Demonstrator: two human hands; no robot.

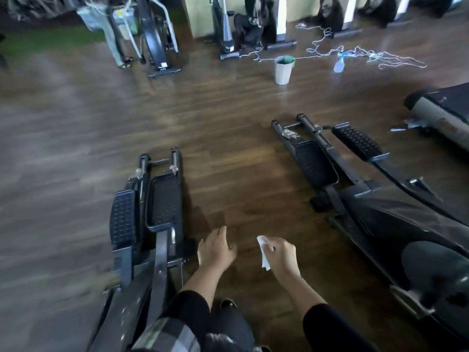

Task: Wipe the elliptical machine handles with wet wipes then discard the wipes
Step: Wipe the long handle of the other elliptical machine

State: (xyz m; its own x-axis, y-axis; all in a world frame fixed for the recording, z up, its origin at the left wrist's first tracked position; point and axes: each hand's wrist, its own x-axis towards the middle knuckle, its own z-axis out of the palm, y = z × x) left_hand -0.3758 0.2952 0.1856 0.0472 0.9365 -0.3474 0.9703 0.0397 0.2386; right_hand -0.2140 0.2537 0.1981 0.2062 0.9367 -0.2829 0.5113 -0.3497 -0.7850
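Head view, blurry at the left edge. My right hand (281,255), lower center of the frame, pinches a crumpled white wet wipe (264,252); the wipe sticks out from the fingers toward frame center, thin and creased, hanging over the floor. My left hand (215,248) sits just beside it, fingers relaxed and spread, holding nothing. The hands are near each other but not touching. Black sleeves on both forearms.

Dark wood-plank floor (228,110), glossy, fills most of the frame. Lower left: a black elliptical machine (149,212) with two textured, dimpled rubber pedals and grey metal rails. Right side: a second elliptical machine (355,189), same studded pedals, with a smooth black rounded housing at lower right. Neither machine's handles are in view.

Upper center-right: a ribbed white trash bin (283,70) with a dark green liner, standing upright on the floor, well apart from my hands. Right of it, tangled white cords (368,57) and a pale spray bottle (339,65) lying on the floor. More exercise machines along the top edge, too blurred to detail.
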